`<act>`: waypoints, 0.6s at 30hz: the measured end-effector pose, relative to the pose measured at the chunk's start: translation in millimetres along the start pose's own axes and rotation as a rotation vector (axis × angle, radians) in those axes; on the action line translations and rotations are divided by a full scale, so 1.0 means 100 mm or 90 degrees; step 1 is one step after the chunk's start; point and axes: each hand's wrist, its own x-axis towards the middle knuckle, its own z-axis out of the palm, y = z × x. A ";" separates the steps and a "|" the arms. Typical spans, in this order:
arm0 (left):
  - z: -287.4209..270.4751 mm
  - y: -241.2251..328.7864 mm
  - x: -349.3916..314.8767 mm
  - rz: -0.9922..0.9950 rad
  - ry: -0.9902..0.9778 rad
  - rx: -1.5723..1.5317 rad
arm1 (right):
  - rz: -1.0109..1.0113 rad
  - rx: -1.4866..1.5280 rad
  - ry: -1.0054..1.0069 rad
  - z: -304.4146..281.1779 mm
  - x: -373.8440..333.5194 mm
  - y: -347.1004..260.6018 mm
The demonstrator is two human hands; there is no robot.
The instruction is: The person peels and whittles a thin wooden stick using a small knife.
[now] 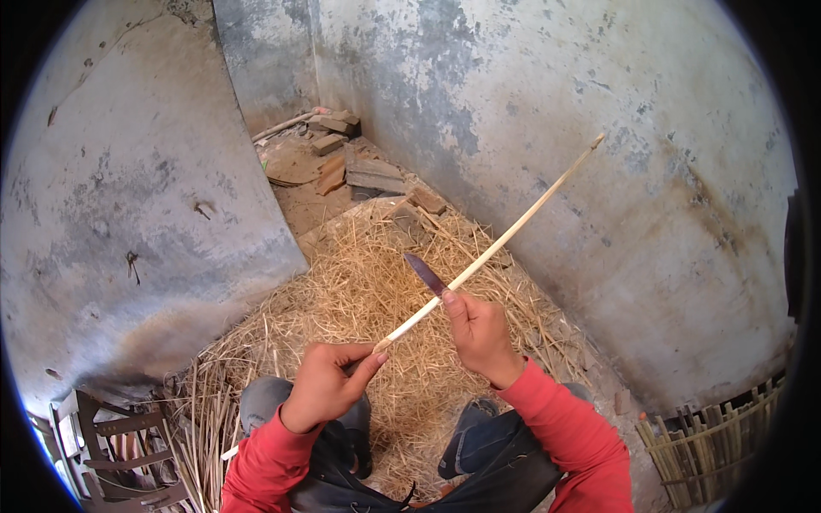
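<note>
A long, pale peeled stick [505, 238] slants up and to the right across the view, its thin far tip in front of the wall. My left hand [333, 379] pinches its near part between thumb and fingers. Farther along, my right hand [479, 333] is closed around a knife; its handle is hidden in the fist. The dark knife blade [424, 274] points up and left and lies against the stick, with my right thumb beside it. Below both hands, pale shavings [359, 265] cover the floor.
Peeling walls [581, 77] rise ahead and at the left. Bricks and tiles [368, 175] lie in the far corner. A bundle of sticks [201, 419] and a wooden chair-like frame [128, 436] are at lower left. A slatted basket [714, 449] stands at lower right.
</note>
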 end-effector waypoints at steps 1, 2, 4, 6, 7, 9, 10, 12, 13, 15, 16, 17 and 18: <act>0.01 -0.01 0.00 0.003 0.002 0.001 | -0.001 0.002 0.000 -0.04 0.06 0.02; 0.02 -0.01 0.00 0.000 0.003 0.003 | 0.006 0.005 0.043 -0.08 0.12 0.07; 0.04 -0.01 0.02 0.016 0.015 -0.040 | 0.016 0.002 0.089 -0.22 0.24 0.20; 0.01 0.06 0.00 0.016 0.011 -0.042 | 0.058 0.037 0.169 -0.35 0.36 0.26; 0.00 0.08 0.00 0.015 0.005 -0.044 | 0.056 0.036 0.169 -0.34 0.35 0.26; 0.02 0.07 0.01 0.020 0.012 -0.042 | 0.036 -0.013 0.135 -0.22 0.23 0.21; 0.03 0.03 0.02 0.019 0.016 -0.039 | 0.005 0.006 0.095 -0.06 0.10 0.12; 0.00 -0.05 0.02 0.014 0.004 -0.025 | -0.026 0.031 0.057 0.14 -0.08 -0.05; -0.01 -0.07 0.02 0.011 -0.008 -0.013 | -0.030 0.053 0.028 0.16 -0.12 -0.09; 0.00 0.02 0.00 -0.001 0.007 -0.036 | -0.029 0.082 -0.003 0.16 -0.12 -0.12; 0.01 0.05 -0.01 -0.009 0.024 -0.062 | -0.008 0.074 0.007 0.10 -0.07 -0.13; 0.00 0.04 -0.01 -0.014 0.027 -0.058 | 0.012 0.068 0.014 0.04 0.00 -0.12; 0.02 0.03 0.01 -0.006 0.023 -0.064 | 0.014 0.066 0.015 -0.05 0.07 -0.04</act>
